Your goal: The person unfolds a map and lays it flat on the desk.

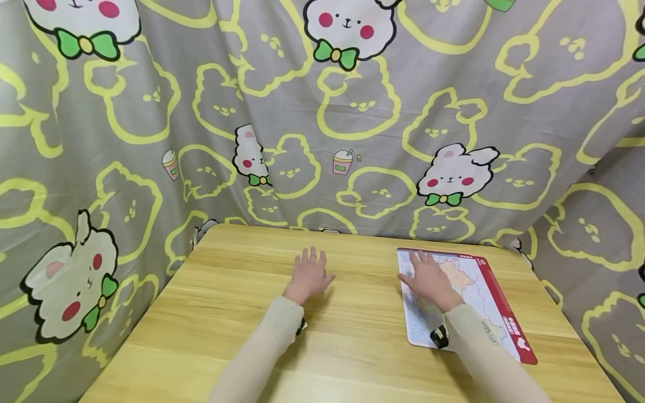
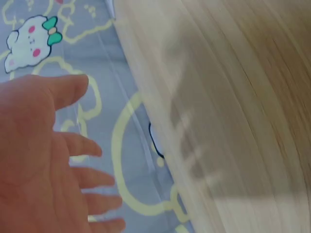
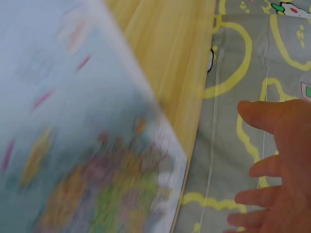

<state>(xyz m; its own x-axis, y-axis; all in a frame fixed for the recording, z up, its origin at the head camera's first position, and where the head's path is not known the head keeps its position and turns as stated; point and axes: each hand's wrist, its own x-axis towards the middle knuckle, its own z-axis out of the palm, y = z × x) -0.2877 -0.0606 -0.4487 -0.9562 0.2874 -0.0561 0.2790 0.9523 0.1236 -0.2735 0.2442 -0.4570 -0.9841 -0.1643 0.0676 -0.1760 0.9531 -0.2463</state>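
A map board (image 1: 484, 313) with a red band along its right side lies on the right half of the table. My right hand (image 1: 430, 280) is over the board's upper left part, fingers spread and pointing to the back edge. In the right wrist view, coloured regions and blue sea show on the map (image 3: 112, 189), and the right hand (image 3: 282, 170) holds nothing. My left hand (image 1: 309, 274) hovers over the wooden table (image 1: 227, 291) left of the board, fingers spread. Its palm and the straight fingers of the left hand (image 2: 58, 155) show nothing held; its shadow falls on the wood.
A grey curtain (image 1: 292, 117) with yellow outlines and white rabbits hangs behind the table and along both sides. A dark wrist strap (image 1: 439, 337) sits at the right sleeve cuff, and another band (image 1: 301, 326) at the left cuff.
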